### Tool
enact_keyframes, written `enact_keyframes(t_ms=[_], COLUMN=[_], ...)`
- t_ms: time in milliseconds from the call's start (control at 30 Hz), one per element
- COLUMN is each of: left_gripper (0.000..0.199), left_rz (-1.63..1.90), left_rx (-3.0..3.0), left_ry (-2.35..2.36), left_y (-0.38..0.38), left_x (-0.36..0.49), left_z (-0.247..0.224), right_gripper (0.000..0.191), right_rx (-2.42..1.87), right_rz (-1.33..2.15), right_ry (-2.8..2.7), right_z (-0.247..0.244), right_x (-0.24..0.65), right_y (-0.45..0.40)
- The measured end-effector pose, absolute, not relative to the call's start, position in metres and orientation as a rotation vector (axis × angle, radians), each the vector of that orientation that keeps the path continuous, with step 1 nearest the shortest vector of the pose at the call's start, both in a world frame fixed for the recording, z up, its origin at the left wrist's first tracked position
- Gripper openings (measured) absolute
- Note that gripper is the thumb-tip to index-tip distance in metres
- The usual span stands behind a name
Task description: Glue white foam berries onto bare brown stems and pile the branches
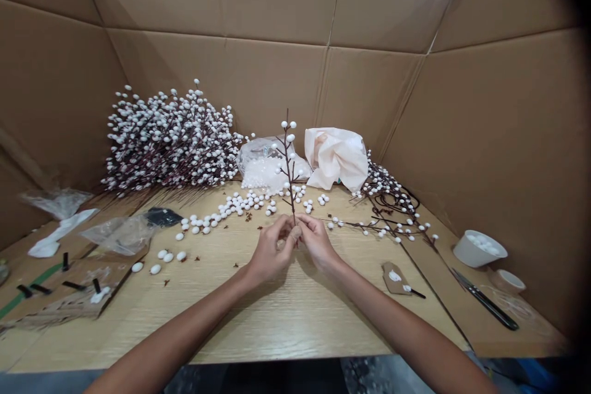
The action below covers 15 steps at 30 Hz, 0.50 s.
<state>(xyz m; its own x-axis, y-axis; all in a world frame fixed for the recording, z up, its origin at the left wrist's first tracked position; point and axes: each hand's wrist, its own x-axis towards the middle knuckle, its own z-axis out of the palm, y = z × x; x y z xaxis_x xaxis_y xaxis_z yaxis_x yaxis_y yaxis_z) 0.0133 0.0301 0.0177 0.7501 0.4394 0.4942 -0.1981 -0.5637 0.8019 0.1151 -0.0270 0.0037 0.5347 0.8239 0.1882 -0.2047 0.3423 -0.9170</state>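
Upright in the middle of the head view is a dark brown artificial berry branch (290, 175), with white berries on its upper twigs and several bare twig ends lower down. My left hand (273, 246) pinches its lower stem, thumb and fingertips together. From the other side, my right hand (316, 239) also grips the stem, its fingers closed near the left thumb. The fingertips hide the stem's bottom end. Just beyond my hands, loose white berries (237, 204) are strewn over the table.
A large pile of berry branches (170, 141) lies back left, beside a clear bag of white pieces (263, 163) and crumpled white paper (337, 157). More branches (392, 231) lie right. A white cup (480, 248) and scissors (487, 301) are far right; cardboard (69, 295) is left.
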Motion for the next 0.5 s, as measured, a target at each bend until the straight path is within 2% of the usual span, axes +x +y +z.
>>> enact_keyframes(t_ms=[500], left_gripper=[0.015], left_rz=[0.838], left_rx=[2.019], left_ry=[0.191], left_y=[0.0311], left_x=[0.0131], left_z=[0.0169], right_gripper=[0.024], right_rx=[-1.024], right_rz=[0.761], right_ry=[-0.696], right_z=[0.0046], right_x=[0.1133], right_y=[-0.028])
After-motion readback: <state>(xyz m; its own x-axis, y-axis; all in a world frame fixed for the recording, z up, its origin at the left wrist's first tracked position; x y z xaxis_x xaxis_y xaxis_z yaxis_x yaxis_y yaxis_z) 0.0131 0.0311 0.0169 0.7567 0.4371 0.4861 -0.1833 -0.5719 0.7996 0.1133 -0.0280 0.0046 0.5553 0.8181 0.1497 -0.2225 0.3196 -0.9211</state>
